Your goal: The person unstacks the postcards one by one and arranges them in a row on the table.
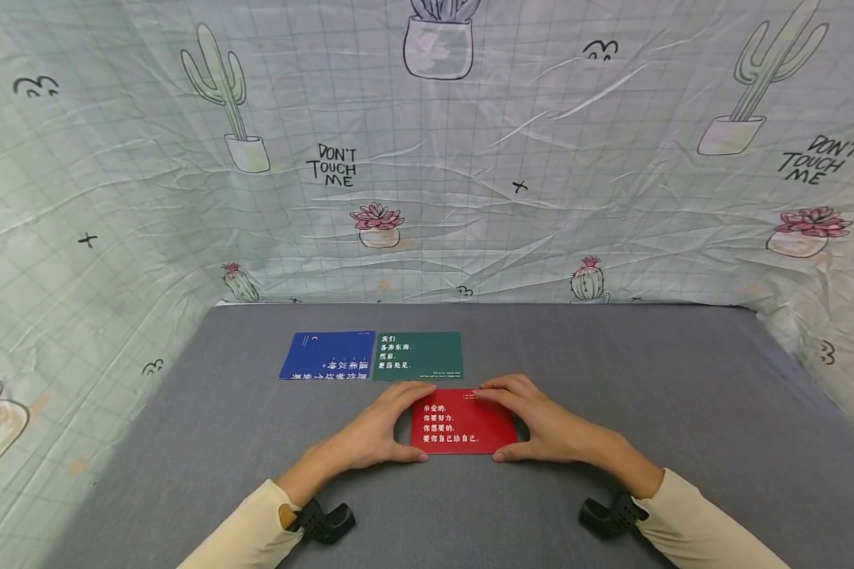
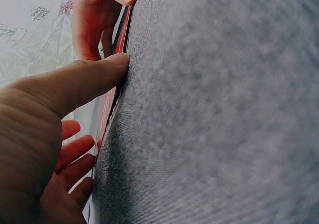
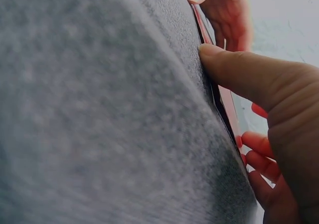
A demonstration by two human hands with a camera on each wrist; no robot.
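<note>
A red card (image 1: 455,419) with white printed characters lies flat on the grey tabletop, its text facing me. My left hand (image 1: 377,427) grips its left end, thumb at the near edge and fingers at the far edge. At the opposite end my right hand (image 1: 555,427) holds it the same way. In the left wrist view the left thumb (image 2: 94,77) meets the card's edge by the cloth. The right thumb (image 3: 234,67) does likewise in the right wrist view. Behind the red card lie a green card (image 1: 420,356) and, to its left, a blue card (image 1: 327,354) with upside-down text.
Grey cloth (image 1: 612,363) covers the table. Pale curtains printed with cacti (image 1: 470,158) rise at the back and both sides. A black wrist device (image 1: 325,521) is strapped to the left wrist, another black device (image 1: 612,515) to the right one.
</note>
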